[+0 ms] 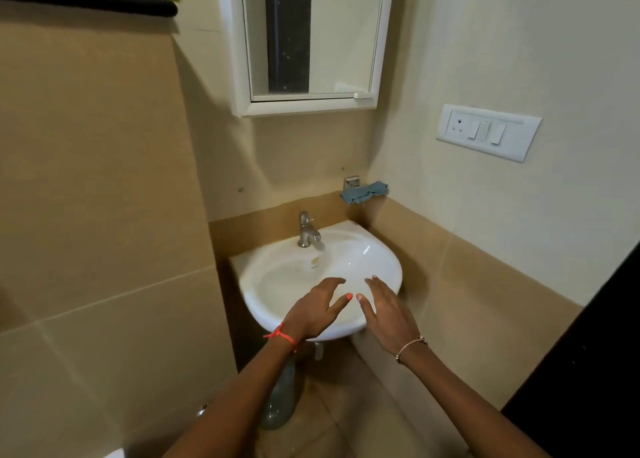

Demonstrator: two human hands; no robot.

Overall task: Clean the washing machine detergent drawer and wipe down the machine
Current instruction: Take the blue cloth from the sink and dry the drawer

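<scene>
Blue cloth lies beyond and right of right hand, nearer it than left hand; both spread open, holding nothing.

Orange thread bracelet left, thin chain bracelet right.

White corner sink mid-frame, with a chrome tap at its 11 o'clock rim. White-framed mirror cabinet on the wall at 12 o'clock. Switch plate at 2 o'clock. Greenish bottle on the floor at 6 o'clock, under the basin.
</scene>
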